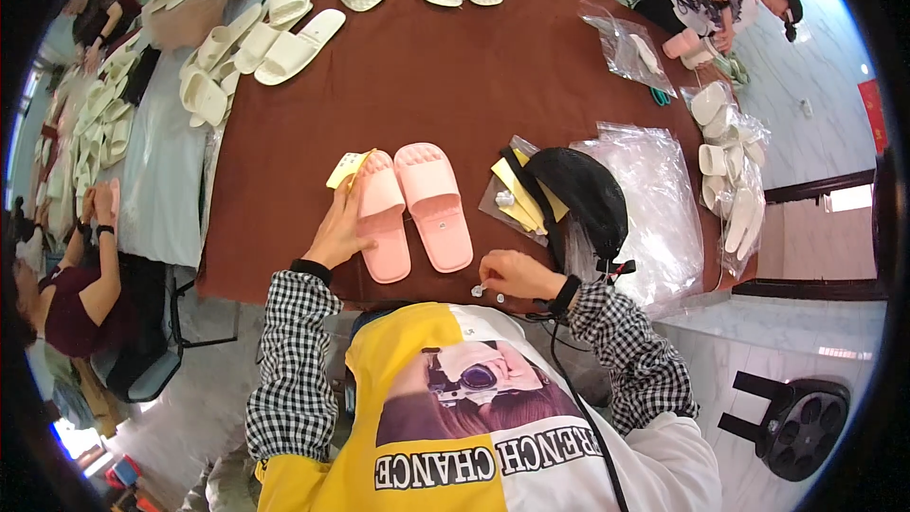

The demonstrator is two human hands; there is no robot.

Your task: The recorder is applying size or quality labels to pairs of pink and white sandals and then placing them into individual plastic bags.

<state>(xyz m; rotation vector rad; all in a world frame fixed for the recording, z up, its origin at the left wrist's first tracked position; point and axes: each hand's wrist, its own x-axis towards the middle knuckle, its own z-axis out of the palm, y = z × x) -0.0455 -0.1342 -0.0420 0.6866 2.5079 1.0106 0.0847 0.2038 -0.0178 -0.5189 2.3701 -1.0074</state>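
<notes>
Two pink slippers lie side by side on the brown-covered table in front of me, a left slipper (382, 204) and a right slipper (436, 209). My left hand (334, 229) grips the outer edge of the left slipper, thumb on its side. By those fingertips a yellow sheet with pale spots (345, 169) sticks out beside the toe. Near the table's front edge, my right hand (519, 277) has its fingertips pinched together at a small whitish piece (477, 291). Another small whitish piece (500, 298) lies right next to it. What exactly the right fingertips hold is too small to make out.
A black pouch (583, 199) lies over yellow sheets (517, 197), beside stacked clear plastic bags (654, 218). Pale slippers (299, 47) are heaped at the far left; bagged white ones (730, 166) line the right edge. Other people work around the table.
</notes>
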